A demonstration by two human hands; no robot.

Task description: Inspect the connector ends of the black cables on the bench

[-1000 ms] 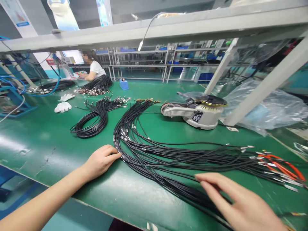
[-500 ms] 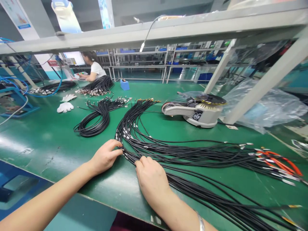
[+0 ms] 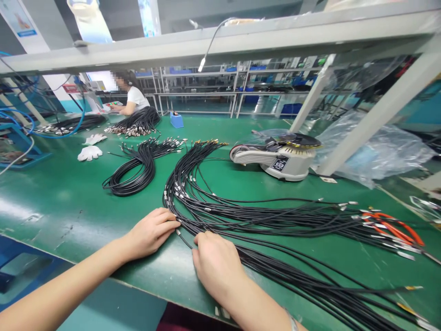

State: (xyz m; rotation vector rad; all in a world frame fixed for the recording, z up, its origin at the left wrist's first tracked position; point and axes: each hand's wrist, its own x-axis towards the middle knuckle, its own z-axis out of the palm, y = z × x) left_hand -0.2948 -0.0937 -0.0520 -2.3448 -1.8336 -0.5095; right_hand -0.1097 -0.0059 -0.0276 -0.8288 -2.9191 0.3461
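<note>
A long bundle of black cables (image 3: 262,216) with small white tags bends across the green table (image 3: 103,220). My left hand (image 3: 151,233) is at the near side of the bend, its fingers closed on the cables there. To its right, my right hand (image 3: 218,259) pinches a single black cable (image 3: 186,240), which stands slightly apart from the bundle and carries a white tag (image 3: 178,232) between my hands. The fingertips of my right hand are partly hidden. More cables fan out beyond it toward the lower right.
A coiled cable bundle (image 3: 132,179) lies left of the bend, with white gloves (image 3: 90,153) beyond it. A grey tape dispenser (image 3: 285,161) stands at the back, near a shelf post (image 3: 313,94) and clear plastic bags (image 3: 372,151). An orange loop (image 3: 396,228) lies right. One person (image 3: 136,94) sits behind.
A single tagged cable now stands apart from the bundle between my hands. My right hand has shifted slightly down, toward the table's near edge, and my left fingers slightly right along the bend.
</note>
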